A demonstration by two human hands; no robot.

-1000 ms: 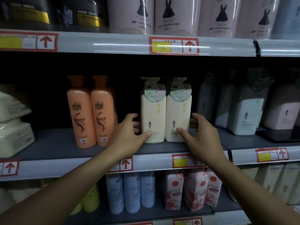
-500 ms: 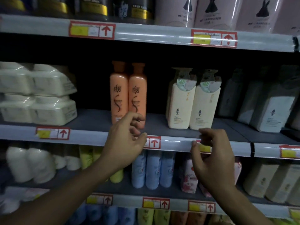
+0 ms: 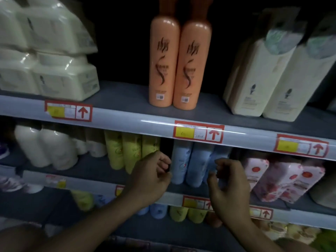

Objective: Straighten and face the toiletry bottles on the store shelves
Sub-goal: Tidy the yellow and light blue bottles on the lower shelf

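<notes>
Two orange bottles stand upright side by side on the upper shelf, labels forward. To their right stand two cream bottles, leaning in the wide-angle view. On the shelf below, light blue bottles stand between my hands. My left hand hovers at their left side with fingers loosely curled, holding nothing. My right hand hovers at their right side, fingers also loosely curled and empty. Yellow-green bottles stand left of the blue ones.
Cream wrapped packs are stacked at the upper left. White bottles fill the lower left, pink floral packs the lower right. Shelf rails carry red price tags with arrows. More bottles line the shelf below.
Both hands have come off the cream bottles and dropped to the lower shelf beside the blue bottles. The view has shifted left and down.
</notes>
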